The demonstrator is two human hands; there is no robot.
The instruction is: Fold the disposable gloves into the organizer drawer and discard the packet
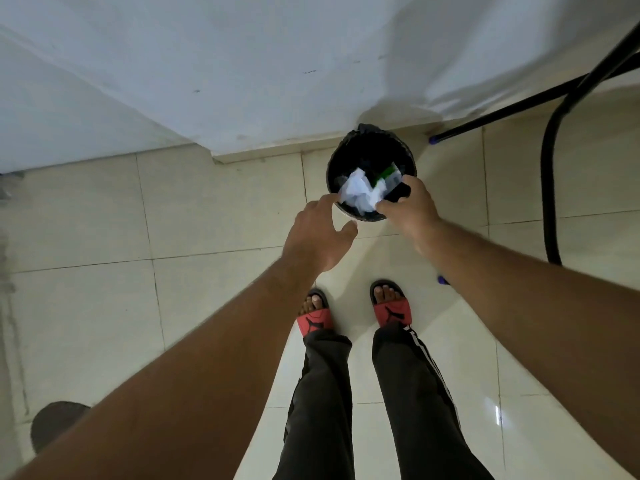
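Your right hand [408, 206] grips crumpled packet [360, 194] over black bin [372, 174], mid-frame; left hand [317, 233] open, empty. Final step probably; drawer not in view.

Both hands over black bin [370, 157], crumpled packet [360, 194] inside
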